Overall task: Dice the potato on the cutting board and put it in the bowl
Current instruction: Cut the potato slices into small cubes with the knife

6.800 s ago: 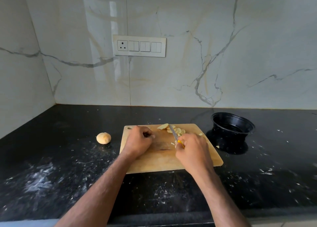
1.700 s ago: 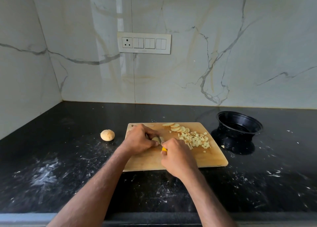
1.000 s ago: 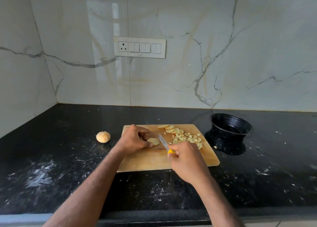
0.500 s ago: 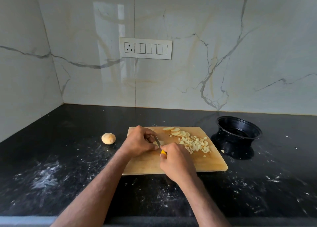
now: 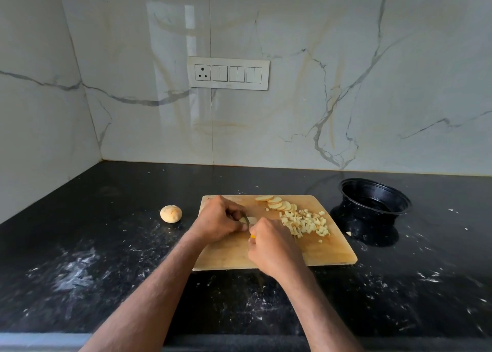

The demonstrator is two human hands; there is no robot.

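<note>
At nine o'clock of the cutting board (image 5: 239, 256), a rounded, skin-on potato end (image 5: 171, 213) sits alone on the speckled black counter (image 5: 80, 272). The left hand (image 5: 217, 222) curls closed over a pale potato slice (image 5: 251, 220), pinning it to the smooth wooden board. Beside it the right hand (image 5: 271, 245) is wrapped around a yellow-handled knife (image 5: 247, 222), blade down on that slice: dicing is in hand. At twelve o'clock lie uncut round slices (image 5: 277, 204); at two o'clock a heap of small cubes (image 5: 306, 222). The glossy black bowl (image 5: 375, 200), at three o'clock, looks empty. Next: cross-cuts with fingertips tucked back.
</note>
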